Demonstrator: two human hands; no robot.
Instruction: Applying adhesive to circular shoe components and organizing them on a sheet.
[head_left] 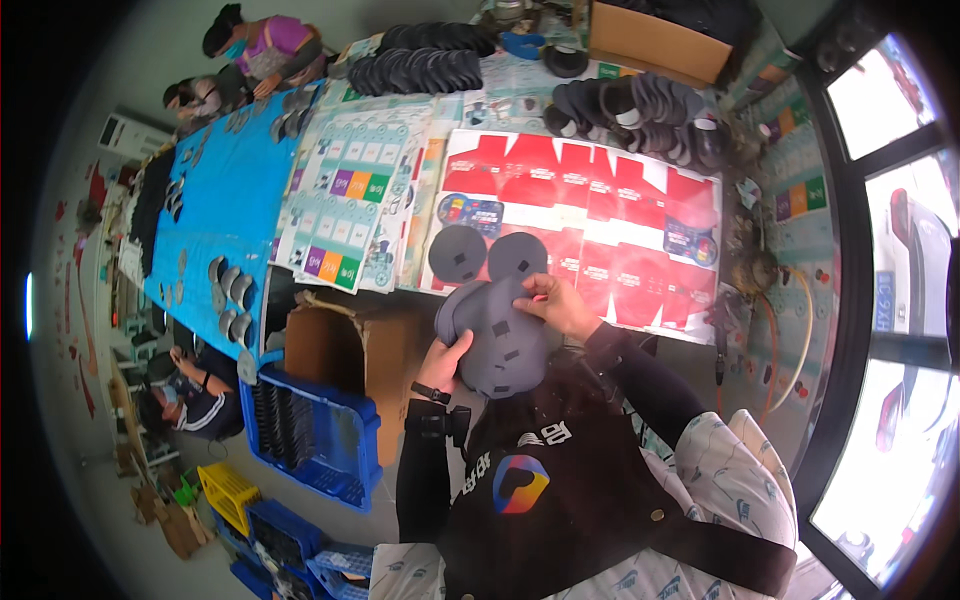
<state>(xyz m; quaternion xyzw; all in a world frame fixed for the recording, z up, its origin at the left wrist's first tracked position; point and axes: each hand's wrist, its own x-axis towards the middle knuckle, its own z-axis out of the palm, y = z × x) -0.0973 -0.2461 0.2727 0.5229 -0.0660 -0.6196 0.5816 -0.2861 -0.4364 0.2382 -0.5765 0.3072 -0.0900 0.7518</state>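
My left hand grips a loose stack of flat, dark grey round pads by its left side, thumb on top. Small black rectangular patches show on the pads. At the stack's upper right edge, the fingers of my right hand are closed in a pinch; whether they hold one pad or several is too small to tell. Just beyond the stack, two more grey round pads lie side by side on the table, partly over a red and white printed sheet.
Heaps of dark curved pieces line the table's far side, near a cardboard box. Left are a blue-covered table, an open carton and a blue crate of dark pieces. Other people sit on the left.
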